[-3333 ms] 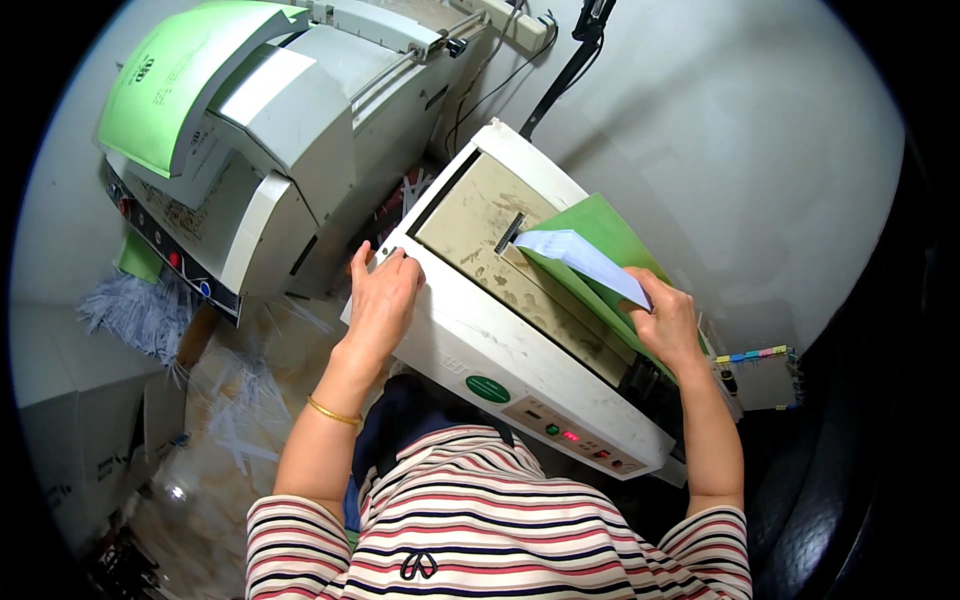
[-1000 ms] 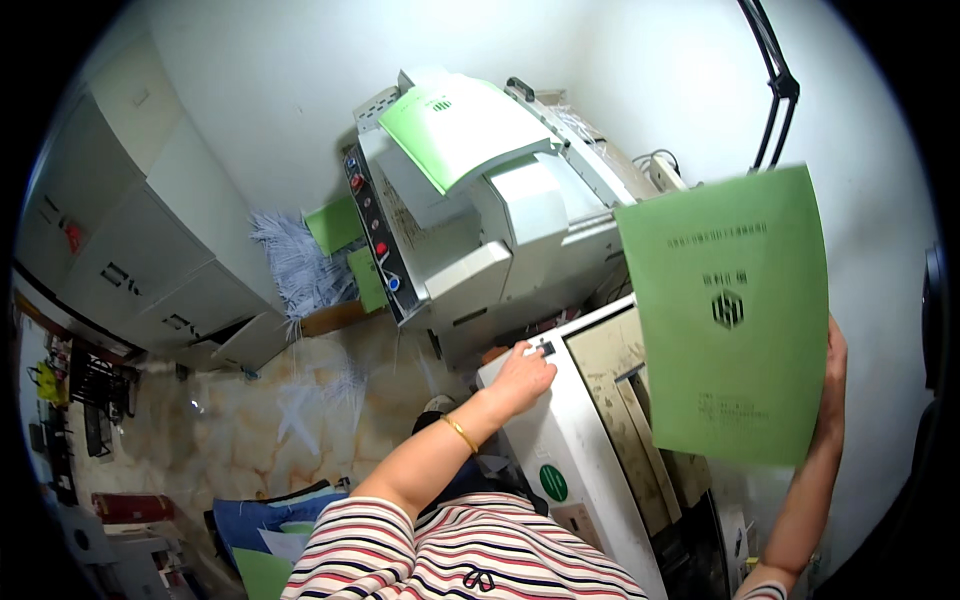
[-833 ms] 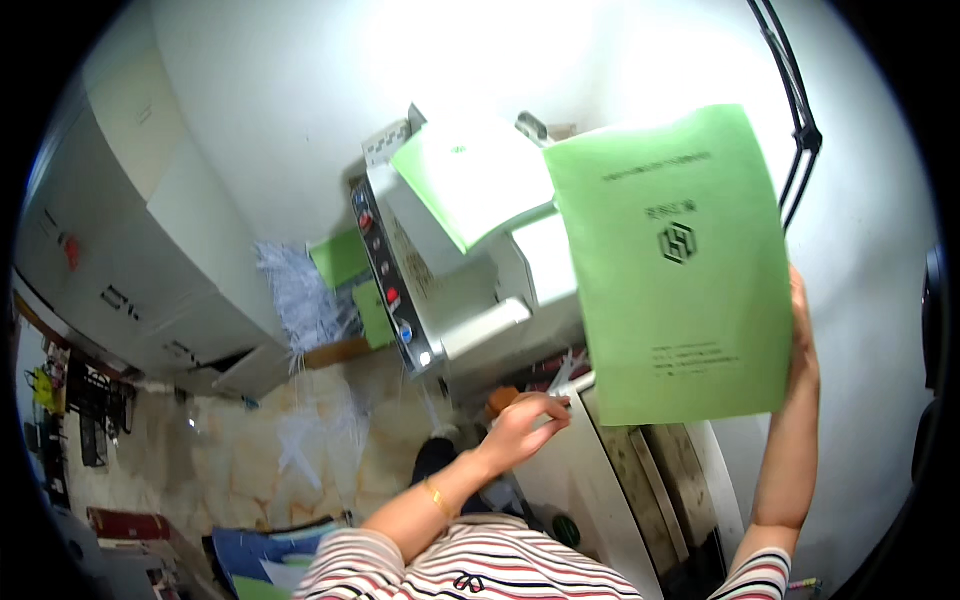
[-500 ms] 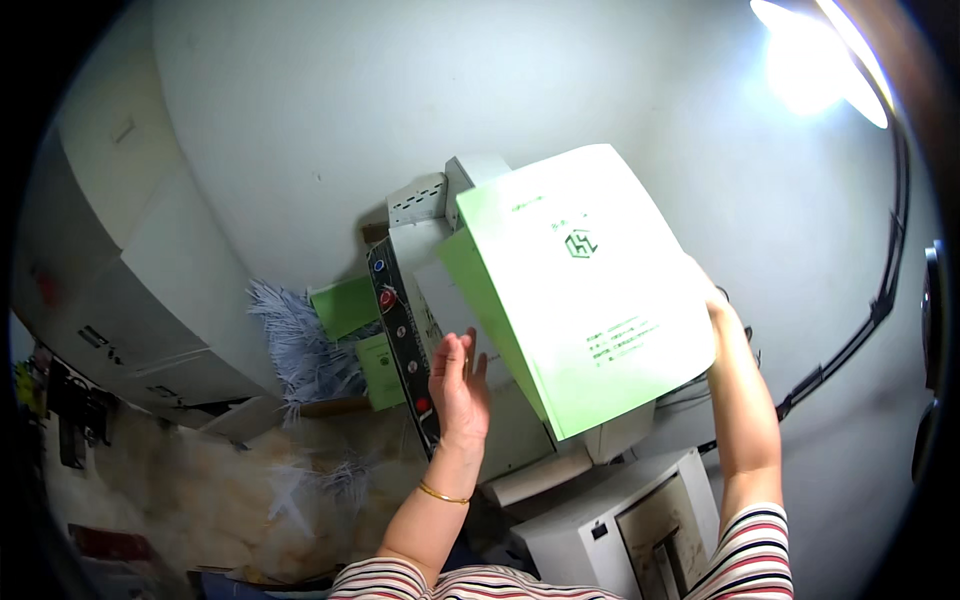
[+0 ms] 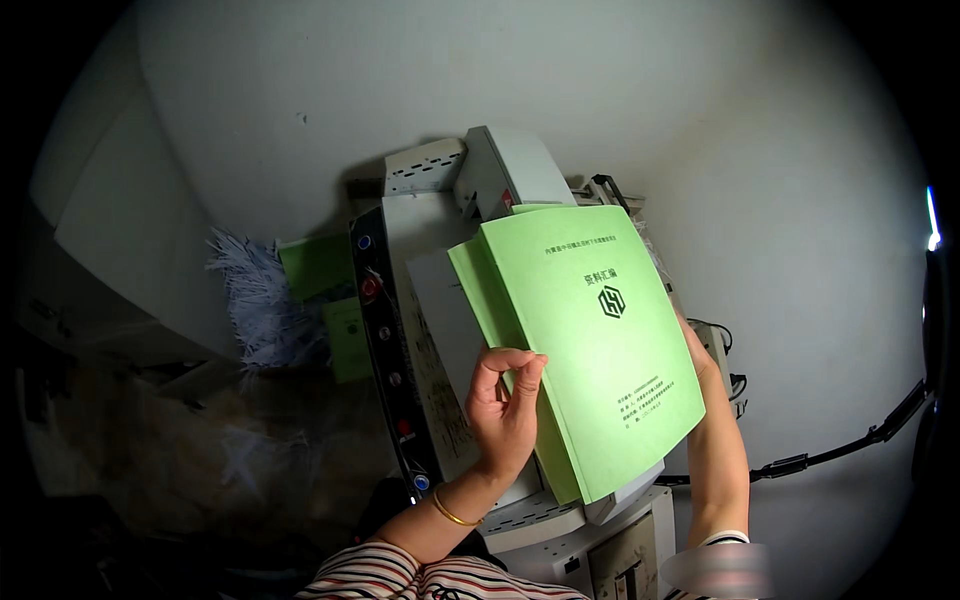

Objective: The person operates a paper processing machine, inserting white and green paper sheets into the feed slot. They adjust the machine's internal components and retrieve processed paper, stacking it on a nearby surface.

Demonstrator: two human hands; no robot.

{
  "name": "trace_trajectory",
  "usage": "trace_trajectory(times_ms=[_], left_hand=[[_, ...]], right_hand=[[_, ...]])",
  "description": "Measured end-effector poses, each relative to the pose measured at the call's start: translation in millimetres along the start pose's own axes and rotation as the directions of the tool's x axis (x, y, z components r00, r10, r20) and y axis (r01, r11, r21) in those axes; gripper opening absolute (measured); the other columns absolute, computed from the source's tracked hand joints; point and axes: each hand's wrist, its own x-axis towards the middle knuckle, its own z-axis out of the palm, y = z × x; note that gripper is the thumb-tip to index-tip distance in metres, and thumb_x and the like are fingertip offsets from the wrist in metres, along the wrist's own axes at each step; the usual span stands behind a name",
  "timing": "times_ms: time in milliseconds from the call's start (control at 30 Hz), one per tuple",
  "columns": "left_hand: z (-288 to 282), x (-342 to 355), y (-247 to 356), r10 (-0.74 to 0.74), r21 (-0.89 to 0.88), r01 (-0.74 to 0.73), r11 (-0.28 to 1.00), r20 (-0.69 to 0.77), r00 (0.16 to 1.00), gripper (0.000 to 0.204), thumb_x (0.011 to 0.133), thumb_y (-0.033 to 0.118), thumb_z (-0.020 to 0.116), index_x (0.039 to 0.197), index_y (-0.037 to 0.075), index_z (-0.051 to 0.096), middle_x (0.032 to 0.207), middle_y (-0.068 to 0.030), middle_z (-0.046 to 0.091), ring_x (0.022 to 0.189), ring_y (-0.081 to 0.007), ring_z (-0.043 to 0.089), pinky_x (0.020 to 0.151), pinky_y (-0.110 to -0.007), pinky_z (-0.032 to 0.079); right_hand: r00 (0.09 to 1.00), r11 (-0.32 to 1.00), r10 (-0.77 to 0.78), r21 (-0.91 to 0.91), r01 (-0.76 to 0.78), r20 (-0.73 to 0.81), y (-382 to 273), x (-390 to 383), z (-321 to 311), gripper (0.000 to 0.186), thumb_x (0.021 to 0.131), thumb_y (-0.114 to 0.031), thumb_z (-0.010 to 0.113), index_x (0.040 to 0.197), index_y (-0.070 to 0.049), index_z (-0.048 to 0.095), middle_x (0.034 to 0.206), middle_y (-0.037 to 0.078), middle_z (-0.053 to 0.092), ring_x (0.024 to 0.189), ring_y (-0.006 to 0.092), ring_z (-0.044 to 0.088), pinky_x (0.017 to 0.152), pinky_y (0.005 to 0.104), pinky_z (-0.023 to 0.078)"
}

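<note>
Two green paper-covered booklets, one overlapping the other, are held up above a grey machine. The front one faces me, with dark print and a hexagonal emblem on its cover; the other shows along its left side. My right hand supports them from behind at the right edge, its fingers hidden by the covers. On the left, my left hand has thumb and index finger pinched together at the front booklet's spine.
The grey machine has a black panel of coloured buttons along its left. Shredded white paper and green covers lie to the left of it. A black lamp arm and cables are at the right.
The booklets have come lower and a little to the right. My left hand has moved from apart to the spine and closed into a pinch. The bright lamp has left the view.
</note>
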Motion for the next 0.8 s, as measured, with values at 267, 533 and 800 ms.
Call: trace_trajectory(times_ms=[267, 533, 800], left_hand=[[6.9, 22.5, -25.1, 0.071, 0.035, -0.072, 0.997, 0.017, 0.997, 0.011, 0.092, 0.005, 0.065, 0.099, 0.000, 0.059, 0.091, -0.0044, 0.063, 0.087, -0.0117, 0.061, 0.080, -0.023, 0.049], [11.1, 25.7, -44.3, 0.126, -0.009, -0.126, 0.992, 0.023, 0.992, 0.012, 0.093, 0.008, 0.064, 0.101, 0.001, 0.059, 0.091, -0.0046, 0.064, 0.087, -0.0107, 0.061, 0.079, -0.023, 0.048], [9.0, 38.9, -38.9, 0.072, -0.037, -0.072, 0.997, 0.005, 0.997, 0.012, 0.095, 0.010, 0.061, 0.103, 0.001, 0.059, 0.096, -0.0073, 0.066, 0.088, -0.0107, 0.062, 0.082, -0.023, 0.049]], right_hand=[[0.970, 0.980, -0.199, -0.031, 0.196, -0.142, 2.8, -9.6, 3.9, 0.033, 0.098, -0.017, 0.049, 0.123, 0.002, 0.058, 0.101, 0.011, 0.068, 0.081, 0.0163, 0.065, 0.068, 0.0283, 0.054], [0.962, 0.975, -0.189, -0.152, 0.161, -0.196, 15.5, -10.0, -9.7, 0.041, 0.098, -0.030, 0.050, 0.121, 0.003, 0.059, 0.107, 0.014, 0.066, 0.085, 0.0180, 0.064, 0.072, 0.0311, 0.054], [0.954, 0.984, -0.144, 0.061, 0.165, -0.264, 10.3, -27.6, 22.8, 0.044, 0.099, -0.030, 0.049, 0.128, 0.002, 0.057, 0.118, 0.015, 0.064, 0.103, 0.0213, 0.062, 0.086, 0.0336, 0.051]])
